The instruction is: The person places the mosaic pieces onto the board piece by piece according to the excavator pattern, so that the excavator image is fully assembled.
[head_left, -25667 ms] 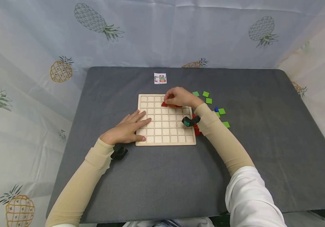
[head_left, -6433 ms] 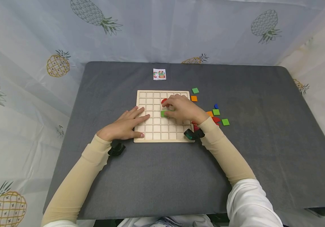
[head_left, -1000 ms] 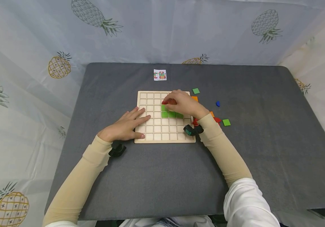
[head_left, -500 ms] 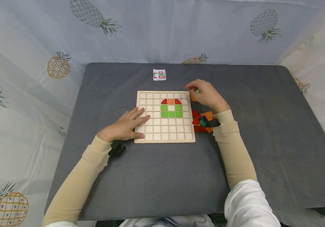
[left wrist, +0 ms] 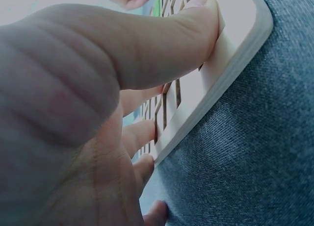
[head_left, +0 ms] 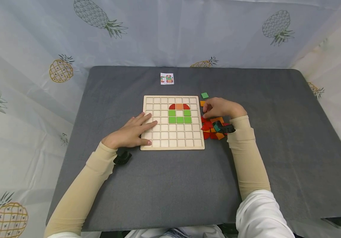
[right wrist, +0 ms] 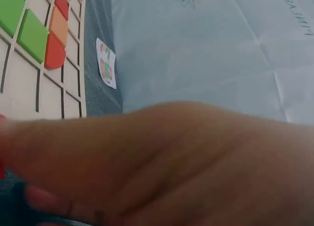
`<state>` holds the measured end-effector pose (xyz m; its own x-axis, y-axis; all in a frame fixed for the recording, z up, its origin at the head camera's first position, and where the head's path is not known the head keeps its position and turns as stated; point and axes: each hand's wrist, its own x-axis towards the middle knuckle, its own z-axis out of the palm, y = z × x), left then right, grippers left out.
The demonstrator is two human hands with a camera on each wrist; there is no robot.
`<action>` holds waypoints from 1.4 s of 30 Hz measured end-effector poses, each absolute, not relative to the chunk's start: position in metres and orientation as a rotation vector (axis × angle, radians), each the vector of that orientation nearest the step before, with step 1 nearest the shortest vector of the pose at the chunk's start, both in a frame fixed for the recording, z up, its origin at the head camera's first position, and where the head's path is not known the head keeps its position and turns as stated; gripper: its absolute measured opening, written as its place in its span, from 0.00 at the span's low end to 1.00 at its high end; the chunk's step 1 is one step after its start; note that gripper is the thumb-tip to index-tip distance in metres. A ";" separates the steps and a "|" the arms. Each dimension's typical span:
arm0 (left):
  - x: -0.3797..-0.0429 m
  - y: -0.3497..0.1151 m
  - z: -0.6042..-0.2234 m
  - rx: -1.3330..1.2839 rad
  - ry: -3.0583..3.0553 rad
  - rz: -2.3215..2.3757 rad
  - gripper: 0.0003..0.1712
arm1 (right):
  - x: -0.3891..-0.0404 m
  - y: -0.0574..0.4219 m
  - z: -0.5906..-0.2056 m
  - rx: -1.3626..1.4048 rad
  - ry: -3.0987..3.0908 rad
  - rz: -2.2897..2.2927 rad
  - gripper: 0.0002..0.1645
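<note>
A square wooden grid board (head_left: 173,134) lies on the table. My left hand (head_left: 130,131) rests spread on its left edge, thumb on the near rim in the left wrist view. On the board, an orange tile (head_left: 179,106) sits between two red rounded tiles (head_left: 186,106); green tiles (head_left: 180,120) lie below, around one bare cell. My right hand (head_left: 221,107) reaches down with bent fingers over the pile right of the board, fingertips by a red piece (head_left: 203,119). Red shows at the thumb tip in the right wrist view; I cannot tell whether it is pinched.
A small pattern card (head_left: 167,78) lies beyond the board. A green tile (head_left: 204,95) and an orange tile (head_left: 202,103) lie by the board's top right corner. Several red and orange pieces (head_left: 206,127) are heaped at its right edge, partly under my right wrist.
Over the longer span, green tiles have joined the red and orange ones on the board. Within the last second my right hand left the board, passed its top right corner and came down to the pile.
</note>
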<state>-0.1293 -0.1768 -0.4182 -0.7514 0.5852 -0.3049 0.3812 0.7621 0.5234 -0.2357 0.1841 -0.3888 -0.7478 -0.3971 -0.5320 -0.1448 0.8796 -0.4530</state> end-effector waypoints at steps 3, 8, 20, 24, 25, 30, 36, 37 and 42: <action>-0.130 -0.177 -0.419 0.730 2.498 0.606 0.46 | -0.235 0.183 -0.392 -0.363 2.333 -0.470 0.15; -0.129 -0.176 -0.418 0.728 2.497 0.617 0.46 | -0.235 0.180 -0.394 -0.347 2.277 -0.451 0.17; -0.129 -0.177 -0.420 0.717 2.500 0.624 0.46 | -0.236 0.176 -0.394 -0.452 2.408 -0.495 0.12; -0.129 -0.177 -0.420 0.719 2.500 0.619 0.45 | -0.236 0.173 -0.389 -0.501 2.519 -0.626 0.18; -0.129 -0.177 -0.420 0.720 2.499 0.619 0.46 | -0.235 0.172 -0.388 -0.514 2.543 -0.663 0.18; -0.129 -0.177 -0.420 0.720 2.501 0.619 0.46 | -0.232 0.164 -0.383 -0.562 2.560 -0.839 0.19; -0.129 -0.176 -0.420 0.723 2.505 0.613 0.46 | -0.229 0.153 -0.382 -0.631 2.591 -0.868 0.23; -0.130 -0.176 -0.420 0.725 2.505 0.612 0.46 | -0.229 0.152 -0.382 -0.634 2.608 -0.870 0.22; -0.130 -0.176 -0.421 0.725 2.499 0.612 0.46 | -0.228 0.149 -0.383 -0.599 2.645 -0.922 0.20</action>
<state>-0.1299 -0.1763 -0.4206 -0.7531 0.5832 -0.3045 0.3763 0.7615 0.5277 -0.2282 0.1488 -0.3827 -0.8760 -0.4669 -0.1209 -0.2905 0.7108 -0.6406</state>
